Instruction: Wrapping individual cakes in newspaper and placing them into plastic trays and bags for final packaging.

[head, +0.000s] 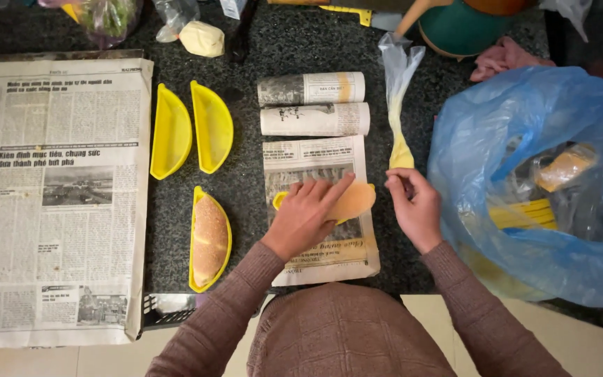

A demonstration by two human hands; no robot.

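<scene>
Here, seen from above, a person in a brown ribbed sweater works at a dark speckled stone counter (259, 49). The left hand (306, 213) lies flat, fingers together, pressing on a pale orange, half-moon pastry (354, 200). The pastry sits in a yellow plastic mould (278, 200), of which only an edge shows, on a small sheet of newspaper (315, 157) at the centre of the counter. The pastry looks smooth and soft, rounded along its right edge.

The right hand (415, 208) is just right of the pastry, its fingers curled and pinched on the lower end of a clear plastic piping bag (399, 105), twisted thin, with pale yellow filling at the bottom.

Above the sheet lie two rolled newspaper parcels (313, 105). To the left stand two empty yellow half-moon moulds (190, 129), glossy and shallow. Below them, a third mould holds a browned, sugar-crusted pastry (209, 239). A large open newspaper (54, 202) covers the far left. On the right, a crinkled blue plastic bag (546, 181) bulges with yellow items.
</scene>
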